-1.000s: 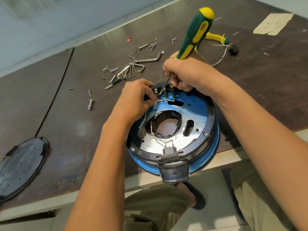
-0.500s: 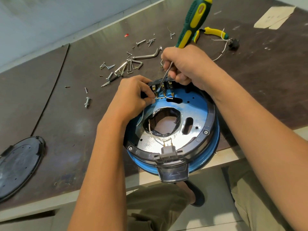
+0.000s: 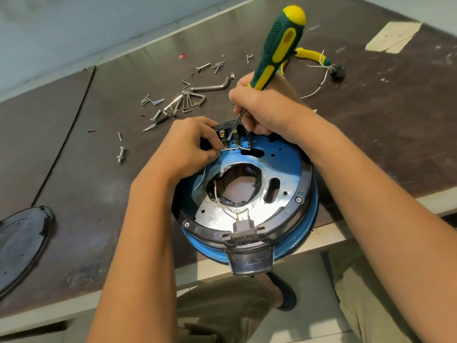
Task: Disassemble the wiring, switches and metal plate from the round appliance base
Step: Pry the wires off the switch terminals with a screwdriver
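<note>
Two hands at twelve o'clock on the base (image 3: 304, 194): left hand (image 3: 188, 147) pinches the white wire (image 3: 229, 149); right hand (image 3: 267, 112) grips the screwdriver (image 3: 279, 45), likely levering a switch terminal (image 3: 223, 139) free.

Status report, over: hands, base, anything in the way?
Left hand pinches white wire. Right hand grips screwdriver, tip at switch terminals. Round base overhangs table edge.

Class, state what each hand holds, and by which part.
Right hand grips the screwdriver low on its handle. Left hand pinches a white wire near its end.
</note>
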A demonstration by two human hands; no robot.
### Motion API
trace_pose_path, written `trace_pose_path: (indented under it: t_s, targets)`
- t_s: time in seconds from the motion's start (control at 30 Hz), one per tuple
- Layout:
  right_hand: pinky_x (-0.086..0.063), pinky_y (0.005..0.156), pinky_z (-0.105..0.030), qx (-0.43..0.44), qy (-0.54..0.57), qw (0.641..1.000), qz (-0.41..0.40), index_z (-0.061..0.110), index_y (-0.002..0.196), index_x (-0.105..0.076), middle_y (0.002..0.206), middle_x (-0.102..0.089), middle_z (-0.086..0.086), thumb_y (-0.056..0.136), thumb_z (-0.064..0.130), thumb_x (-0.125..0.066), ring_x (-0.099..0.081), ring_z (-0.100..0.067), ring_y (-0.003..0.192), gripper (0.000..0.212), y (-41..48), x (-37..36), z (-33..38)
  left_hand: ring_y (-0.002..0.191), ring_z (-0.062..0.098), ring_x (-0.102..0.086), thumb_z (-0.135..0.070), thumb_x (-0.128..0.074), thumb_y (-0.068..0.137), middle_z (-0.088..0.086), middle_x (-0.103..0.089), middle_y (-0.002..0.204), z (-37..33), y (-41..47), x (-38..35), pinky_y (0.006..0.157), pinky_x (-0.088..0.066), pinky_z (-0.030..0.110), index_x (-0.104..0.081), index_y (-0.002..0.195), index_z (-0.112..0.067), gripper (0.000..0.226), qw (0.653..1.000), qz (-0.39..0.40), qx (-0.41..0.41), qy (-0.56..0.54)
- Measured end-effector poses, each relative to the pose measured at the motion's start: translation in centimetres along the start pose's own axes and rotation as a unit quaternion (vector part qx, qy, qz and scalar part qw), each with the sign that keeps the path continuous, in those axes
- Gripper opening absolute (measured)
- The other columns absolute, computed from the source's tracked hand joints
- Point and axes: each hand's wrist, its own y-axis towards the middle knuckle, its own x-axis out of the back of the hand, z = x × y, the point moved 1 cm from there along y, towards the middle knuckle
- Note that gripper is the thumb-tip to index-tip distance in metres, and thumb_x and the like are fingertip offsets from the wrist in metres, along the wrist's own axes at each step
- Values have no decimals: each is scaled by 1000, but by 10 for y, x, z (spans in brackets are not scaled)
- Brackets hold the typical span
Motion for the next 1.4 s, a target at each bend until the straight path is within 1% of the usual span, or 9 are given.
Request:
trace_pose_path:
  t_s: [0.17,0.27,0.4,0.57,0.8,1.0,1.17,1.3,1.4]
  targets:
    - [-29,37,-17,28,-10,1000,-3,9,66,-54,50,-49,-14,96,15,-58,-36,-12,30,30,-3,1,2,108,2,-54,-7,-75,80,-3,-62,129,3,2,11,86,-27,-4,-79,90,-24,20,999,54,-8,-7]
    - [-27,36,-16,25,9,1000,3,9,65,-53,47,-47,-12,96,13,-57,-34,-13,29,32,0,2,0,119,10,-55,-7,-74,82,-1,-61,133,3,-2,7,95,-31,11,-80,92,-22,19,999,35,-7,-13]
    - [-28,37,-17,17,6,1000,-11,11,65,-57,40,-50,-5,93,17,-58,-34,-20,33,28,7,1,-5,122,11,-54,-7,-74,82,0,-60,135,5,-5,3,98,-32,17,-80,92,-24,20,1000,17,-14,-13]
    - [-26,39,-15,-24,34,999,-16,11,66,-58,44,-51,-9,87,21,-56,-30,-18,30,23,18,2,-8,122,15,-56,-7,-74,83,1,-59,136,6,-5,3,100,-39,23,-80,94,-22,20,1000,17,-18,-13]
    - [-27,39,-14,-73,42,996,-20,13,67,-59,45,-52,-4,87,25,-57,-34,-15,32,23,22,4,-12,119,7,-53,-7,-76,82,-3,-61,134,6,-5,2,93,-32,7,-80,94,-23,20,999,6,-21,-23]
    - [-28,39,-13,-105,53,993,-18,14,68,-58,44,-51,0,89,25,-56,-33,-11,31,24,23,4,-9,117,9,-55,-6,-76,82,-4,-62,132,5,-5,2,94,-33,8,-81,94,-20,19,1000,4,-29,-10]
    - [-27,38,-13,-106,56,993,-10,13,70,-58,43,-51,0,89,26,-56,-32,-12,30,23,23,4,-9,109,3,-55,-4,-76,81,-7,-63,127,4,-5,2,90,-32,0,-81,93,-18,19,999,4,-33,-8]
    - [-26,35,-14,-76,-12,997,2,14,71,-58,39,-51,2,89,30,-55,-32,-13,28,24,22,-2,-10,104,0,-54,-2,-76,80,-15,-58,116,3,-5,2,86,-29,-5,-81,92,-16,19,999,-2,-36,-10]
    - [-26,36,-15,-61,-14,998,1,15,69,-57,39,-50,2,89,31,-55,-31,-15,29,26,20,-2,-10,105,2,-55,-2,-75,81,-14,-59,117,4,-5,2,88,-31,-3,-81,91,-16,18,999,-2,-30,-16]
